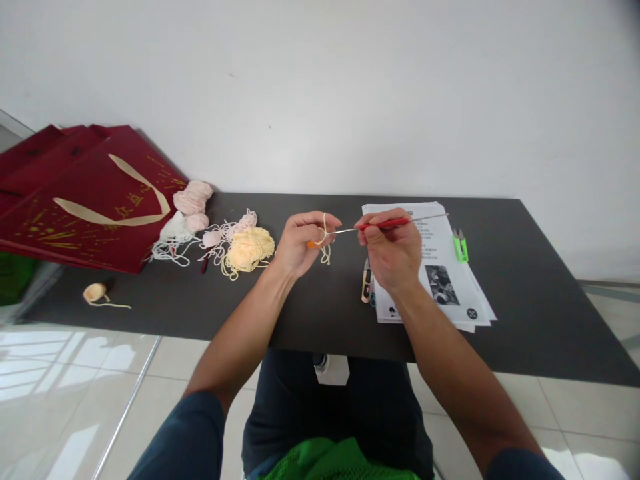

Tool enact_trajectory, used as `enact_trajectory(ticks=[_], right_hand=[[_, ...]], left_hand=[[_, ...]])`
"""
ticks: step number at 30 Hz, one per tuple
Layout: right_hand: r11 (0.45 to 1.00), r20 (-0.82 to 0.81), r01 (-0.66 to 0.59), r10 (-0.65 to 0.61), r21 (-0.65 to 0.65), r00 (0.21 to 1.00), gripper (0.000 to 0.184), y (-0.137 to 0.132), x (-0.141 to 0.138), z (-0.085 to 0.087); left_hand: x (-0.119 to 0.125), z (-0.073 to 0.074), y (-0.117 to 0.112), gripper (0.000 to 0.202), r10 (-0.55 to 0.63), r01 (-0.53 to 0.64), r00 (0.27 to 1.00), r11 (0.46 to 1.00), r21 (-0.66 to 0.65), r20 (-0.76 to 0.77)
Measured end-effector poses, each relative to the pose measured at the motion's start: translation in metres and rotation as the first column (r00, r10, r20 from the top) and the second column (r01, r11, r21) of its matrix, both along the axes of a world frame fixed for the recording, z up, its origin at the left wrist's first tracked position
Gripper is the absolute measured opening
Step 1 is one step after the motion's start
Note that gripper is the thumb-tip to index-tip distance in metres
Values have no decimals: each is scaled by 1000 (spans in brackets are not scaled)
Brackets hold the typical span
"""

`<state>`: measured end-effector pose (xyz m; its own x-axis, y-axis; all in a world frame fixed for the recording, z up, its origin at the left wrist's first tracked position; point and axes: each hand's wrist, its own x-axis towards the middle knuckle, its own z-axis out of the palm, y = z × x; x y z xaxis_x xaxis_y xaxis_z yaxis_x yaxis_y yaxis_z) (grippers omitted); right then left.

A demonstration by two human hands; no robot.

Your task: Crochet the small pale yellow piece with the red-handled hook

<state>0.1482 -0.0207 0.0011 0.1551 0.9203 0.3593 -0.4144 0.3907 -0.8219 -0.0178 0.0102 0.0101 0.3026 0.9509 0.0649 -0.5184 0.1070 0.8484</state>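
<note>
My left hand (pixel 299 244) is closed, pinching a small orange crochet piece (pixel 314 243) with pale yellow yarn (pixel 325 241) looped over the fingers and hanging down. My right hand (pixel 390 252) is closed round a crochet hook with a red handle (pixel 384 224); its metal tip points left into the yarn at my left hand. Both hands hover above the dark table (pixel 530 280). A loose heap of pale yellow yarn (pixel 248 249) lies just left of my left hand.
Pink and white yarn skeins (pixel 190 203) lie beside red gift bags (pixel 85 197) at the left. A small crocheted piece (pixel 96 292) sits near the front left edge. Printed sheets (pixel 440 267), green snips (pixel 460 245) and another small tool (pixel 367 283) lie right of centre.
</note>
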Motion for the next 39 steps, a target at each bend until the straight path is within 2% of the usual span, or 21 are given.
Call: enact_trajectory(ticks=[5, 10, 14, 18, 20, 26, 33, 39], right_hand=[[985, -131, -128, 113, -114, 985, 27, 2, 0, 3], [954, -242, -194, 138, -229, 960, 23, 6, -4, -5], [953, -239, -172, 112, -248, 965, 19, 5, -10, -12], [957, -235, -141, 81, -252, 969, 18, 2, -14, -12], [953, -249, -133, 64, -272, 966, 19, 0, -16, -10], [950, -254, -117, 42, -289, 966, 20, -2, -22, -8], [957, -206, -100, 43, -273, 978, 18, 0, -21, -11], [959, -216, -86, 26, -270, 976, 19, -2, -23, -10]], left_hand=[[-3, -3, 1, 21, -42, 43, 999, 999, -12, 32], [-1, -7, 0, 22, 52, -45, 996, 995, 93, -70], [6, -11, -2, 27, 167, -151, 977, 981, 124, -130], [10, -13, -3, 23, 209, -193, 967, 974, 115, -143], [11, -13, -3, 25, 221, -207, 965, 972, 111, -139], [14, -12, -5, 47, 221, -207, 967, 972, 110, -126], [18, -13, -8, 39, 266, -247, 957, 956, 156, -115], [20, -12, -11, 41, 299, -280, 947, 947, 155, -115]])
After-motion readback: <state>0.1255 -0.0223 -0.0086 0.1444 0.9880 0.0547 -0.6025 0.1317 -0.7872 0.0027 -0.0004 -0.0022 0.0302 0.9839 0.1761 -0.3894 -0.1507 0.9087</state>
